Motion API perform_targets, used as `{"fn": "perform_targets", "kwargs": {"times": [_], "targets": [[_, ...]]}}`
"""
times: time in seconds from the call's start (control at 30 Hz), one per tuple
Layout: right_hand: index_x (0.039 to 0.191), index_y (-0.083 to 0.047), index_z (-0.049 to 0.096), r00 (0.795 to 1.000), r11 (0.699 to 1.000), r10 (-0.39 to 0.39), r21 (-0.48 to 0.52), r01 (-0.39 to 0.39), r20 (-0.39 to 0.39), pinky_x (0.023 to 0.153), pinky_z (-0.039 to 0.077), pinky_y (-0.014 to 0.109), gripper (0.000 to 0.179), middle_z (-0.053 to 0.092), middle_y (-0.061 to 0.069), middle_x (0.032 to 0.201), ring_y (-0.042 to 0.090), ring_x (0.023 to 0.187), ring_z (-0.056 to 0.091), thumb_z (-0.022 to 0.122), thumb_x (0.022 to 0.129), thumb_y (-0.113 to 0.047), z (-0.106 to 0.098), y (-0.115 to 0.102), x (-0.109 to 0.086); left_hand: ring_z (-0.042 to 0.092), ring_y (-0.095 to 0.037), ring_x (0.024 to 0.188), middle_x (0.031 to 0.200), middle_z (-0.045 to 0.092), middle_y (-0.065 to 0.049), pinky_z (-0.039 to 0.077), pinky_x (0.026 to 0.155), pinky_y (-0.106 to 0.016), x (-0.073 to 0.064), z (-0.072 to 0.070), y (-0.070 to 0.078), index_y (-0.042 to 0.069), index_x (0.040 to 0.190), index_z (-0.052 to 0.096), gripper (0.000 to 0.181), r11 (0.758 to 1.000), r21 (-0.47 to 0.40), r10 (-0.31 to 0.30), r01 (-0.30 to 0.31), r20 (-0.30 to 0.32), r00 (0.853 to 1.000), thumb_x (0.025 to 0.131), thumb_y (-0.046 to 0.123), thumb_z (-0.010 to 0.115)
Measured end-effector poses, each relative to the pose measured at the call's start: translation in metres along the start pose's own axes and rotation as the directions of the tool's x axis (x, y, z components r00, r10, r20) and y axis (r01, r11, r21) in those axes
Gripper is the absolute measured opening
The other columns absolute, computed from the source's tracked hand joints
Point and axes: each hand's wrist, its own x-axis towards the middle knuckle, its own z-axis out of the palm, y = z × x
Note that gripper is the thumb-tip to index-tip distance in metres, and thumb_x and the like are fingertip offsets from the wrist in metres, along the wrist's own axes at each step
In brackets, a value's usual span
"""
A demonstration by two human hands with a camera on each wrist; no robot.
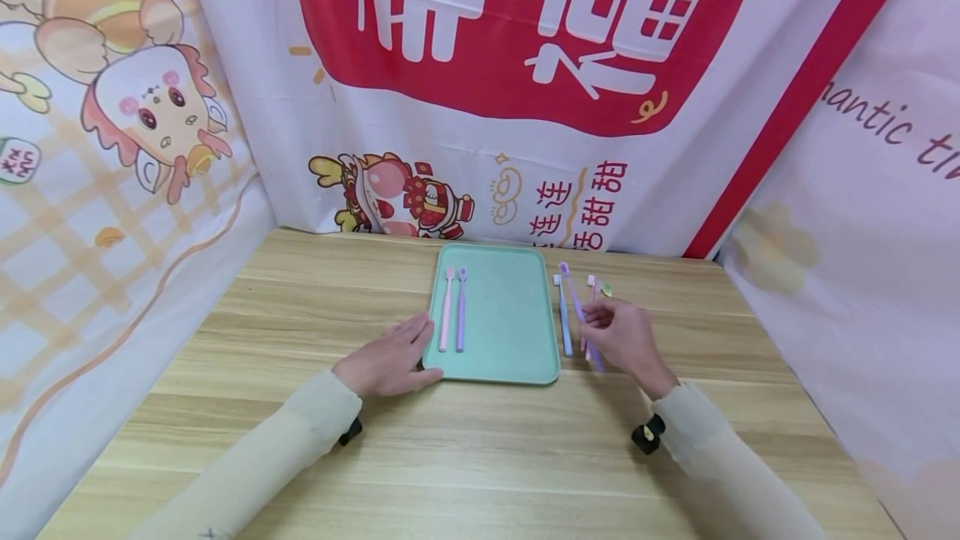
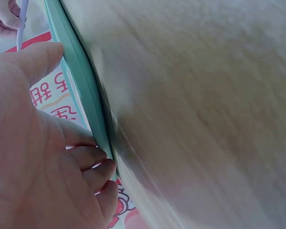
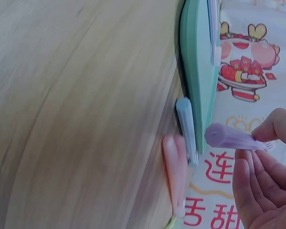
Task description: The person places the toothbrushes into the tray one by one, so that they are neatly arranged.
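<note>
My right hand (image 1: 626, 342) pinches a purple toothbrush (image 1: 573, 291) between thumb and fingers, just right of the mint-green tray (image 1: 504, 319). In the right wrist view its handle end (image 3: 224, 137) points out from the fingers, raised above the table. A blue toothbrush (image 1: 565, 327) lies along the tray's right side, and a pink toothbrush (image 1: 592, 283) lies beyond it, partly hidden by the hand. Fingers extended, my left hand (image 1: 390, 359) touches the tray's near left edge. Inside the tray, a pink toothbrush (image 1: 446, 312) and another purple toothbrush (image 1: 461, 315) lie side by side at the left.
Everything stands on a wood-grain table (image 1: 480, 457). A small green item (image 1: 607, 289) shows behind the right hand. Printed cloth (image 1: 517, 132) hangs along the table's back edge, with more cloth at both sides.
</note>
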Motion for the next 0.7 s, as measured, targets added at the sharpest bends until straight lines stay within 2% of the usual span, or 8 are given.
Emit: {"fn": "perform_targets", "kwargs": {"times": [0.17, 0.43, 0.7], "targets": [[0.106, 0.002, 0.077, 1.0, 1.0, 0.0, 0.018, 0.0, 0.02, 0.068, 0.06, 0.018, 0.022, 0.079, 0.013, 0.094, 0.018, 0.081, 0.073, 0.08, 0.085, -0.004, 0.009, -0.007, 0.002, 0.016, -0.039, 0.165, 0.177, 0.013, -0.022, 0.021, 0.135, -0.054, 0.0, 0.0, 0.0, -0.005, 0.166, 0.021, 0.091, 1.0, 0.002, 0.002, -0.002, -0.002, 1.0, 0.106, 0.057, 0.051], [0.103, -0.001, 0.078, 0.999, 0.999, -0.019, 0.046, 0.016, 0.046, 0.069, 0.062, 0.02, 0.019, 0.079, 0.011, 0.092, 0.016, 0.08, 0.073, 0.083, 0.085, -0.006, 0.024, -0.018, 0.006, 0.017, -0.039, 0.165, 0.177, 0.014, -0.022, 0.021, 0.135, -0.054, 0.0, 0.001, 0.002, -0.004, 0.166, 0.022, 0.09, 1.0, 0.03, 0.001, -0.001, -0.006, 1.0, 0.106, 0.057, 0.051], [0.101, -0.002, 0.078, 0.997, 0.998, -0.024, 0.067, 0.02, 0.069, 0.069, 0.063, 0.021, 0.017, 0.078, 0.01, 0.091, 0.015, 0.079, 0.073, 0.079, 0.084, -0.003, 0.037, -0.032, 0.007, 0.019, -0.04, 0.165, 0.177, 0.016, -0.022, 0.02, 0.135, -0.056, -0.001, 0.0, 0.003, -0.004, 0.165, 0.024, 0.089, 0.998, 0.058, 0.008, -0.007, -0.017, 1.0, 0.107, 0.057, 0.05]]}}
